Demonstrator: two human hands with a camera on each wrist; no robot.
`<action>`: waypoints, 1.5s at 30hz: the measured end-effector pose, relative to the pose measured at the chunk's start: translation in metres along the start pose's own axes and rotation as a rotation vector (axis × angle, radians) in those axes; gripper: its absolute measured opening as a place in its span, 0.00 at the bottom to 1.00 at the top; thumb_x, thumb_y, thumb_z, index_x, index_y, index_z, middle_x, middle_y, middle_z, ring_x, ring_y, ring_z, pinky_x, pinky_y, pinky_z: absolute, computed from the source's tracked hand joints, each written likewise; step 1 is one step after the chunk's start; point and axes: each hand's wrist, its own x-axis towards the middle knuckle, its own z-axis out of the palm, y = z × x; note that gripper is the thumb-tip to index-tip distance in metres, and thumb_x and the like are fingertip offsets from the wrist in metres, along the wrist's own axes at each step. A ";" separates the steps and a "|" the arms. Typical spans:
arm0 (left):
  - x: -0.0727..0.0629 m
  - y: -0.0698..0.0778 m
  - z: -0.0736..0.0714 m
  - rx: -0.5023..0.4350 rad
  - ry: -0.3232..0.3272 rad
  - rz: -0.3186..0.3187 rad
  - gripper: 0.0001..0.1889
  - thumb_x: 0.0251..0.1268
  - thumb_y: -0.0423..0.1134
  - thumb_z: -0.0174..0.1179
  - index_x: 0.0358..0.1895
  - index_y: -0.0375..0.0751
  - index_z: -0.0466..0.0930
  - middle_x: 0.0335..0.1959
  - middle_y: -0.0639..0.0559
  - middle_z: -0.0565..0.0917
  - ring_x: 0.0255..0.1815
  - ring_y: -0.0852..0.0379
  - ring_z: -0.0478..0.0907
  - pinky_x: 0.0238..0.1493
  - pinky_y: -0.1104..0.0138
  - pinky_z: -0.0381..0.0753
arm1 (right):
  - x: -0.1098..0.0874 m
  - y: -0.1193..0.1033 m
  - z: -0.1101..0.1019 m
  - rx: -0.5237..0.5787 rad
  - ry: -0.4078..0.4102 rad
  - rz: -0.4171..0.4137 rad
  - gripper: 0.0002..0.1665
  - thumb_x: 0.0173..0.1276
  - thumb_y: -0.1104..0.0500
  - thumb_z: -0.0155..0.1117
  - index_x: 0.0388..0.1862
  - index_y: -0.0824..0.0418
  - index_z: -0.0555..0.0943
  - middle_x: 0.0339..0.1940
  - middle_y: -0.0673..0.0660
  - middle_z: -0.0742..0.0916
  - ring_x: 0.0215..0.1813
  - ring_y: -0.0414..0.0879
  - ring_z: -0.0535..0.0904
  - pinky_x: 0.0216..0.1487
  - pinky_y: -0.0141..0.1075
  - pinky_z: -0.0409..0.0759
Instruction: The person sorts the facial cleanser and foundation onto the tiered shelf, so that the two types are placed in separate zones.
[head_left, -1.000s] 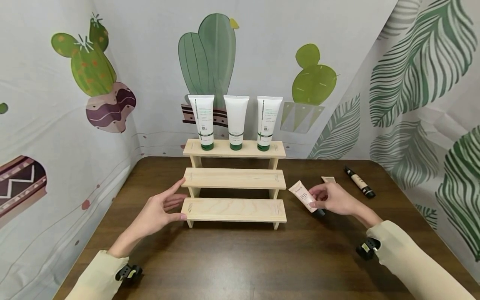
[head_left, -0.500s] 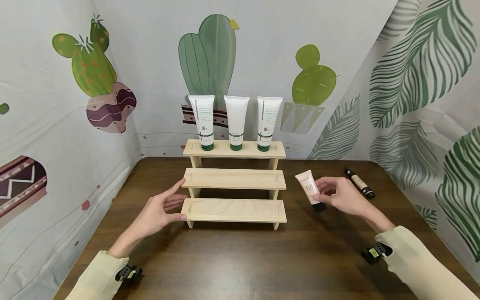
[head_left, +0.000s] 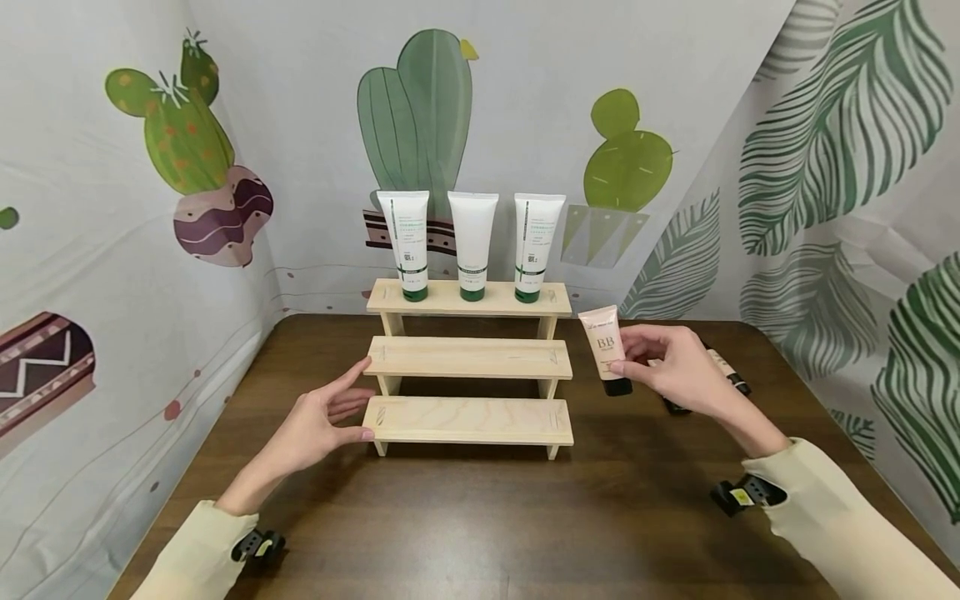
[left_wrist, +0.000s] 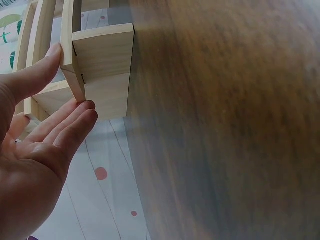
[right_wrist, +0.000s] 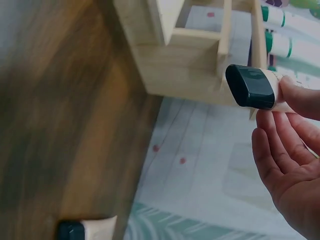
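My right hand [head_left: 678, 367] pinches a small pink BB cream tube [head_left: 600, 340] between thumb and fingers, right of the wooden shelf. The tube is raised off the table, nearly upright, its black cap [right_wrist: 250, 87] downward. My left hand [head_left: 311, 427] rests at the left end of the three-tier wooden shelf [head_left: 468, 419], its fingers fairly straight. In the left wrist view the thumb touches a board and the other fingertips reach its end. On the top tier stand three white tubes with green caps: a left one [head_left: 408, 242], a middle one [head_left: 472, 242] and a right one [head_left: 536, 242].
Behind my right hand, a second tube with a black cap [right_wrist: 71, 230] lies on the brown table [head_left: 480, 525], mostly hidden in the head view. A black-and-beige slim tube [head_left: 720, 362] lies farther right, partly covered. A printed cloth [head_left: 525, 108] hangs behind.
My right hand has lifted the BB cream tube, swung it toward upright and brought it slightly back toward the shelf. My left hand has stayed in place.
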 end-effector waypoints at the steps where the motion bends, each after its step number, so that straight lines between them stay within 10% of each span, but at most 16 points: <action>1: 0.000 0.000 0.000 0.001 0.001 -0.001 0.57 0.52 0.24 0.80 0.85 0.50 0.59 0.61 0.33 0.84 0.63 0.38 0.82 0.63 0.51 0.83 | 0.002 -0.003 0.002 0.004 0.003 -0.006 0.21 0.64 0.65 0.81 0.55 0.69 0.87 0.36 0.55 0.91 0.36 0.44 0.86 0.31 0.30 0.80; 45: 0.000 0.001 0.001 0.040 0.029 -0.005 0.56 0.53 0.26 0.81 0.85 0.51 0.60 0.61 0.33 0.84 0.62 0.39 0.83 0.61 0.52 0.85 | 0.087 -0.090 0.145 0.222 0.018 -0.102 0.16 0.62 0.63 0.82 0.50 0.61 0.91 0.35 0.50 0.92 0.35 0.44 0.88 0.36 0.36 0.86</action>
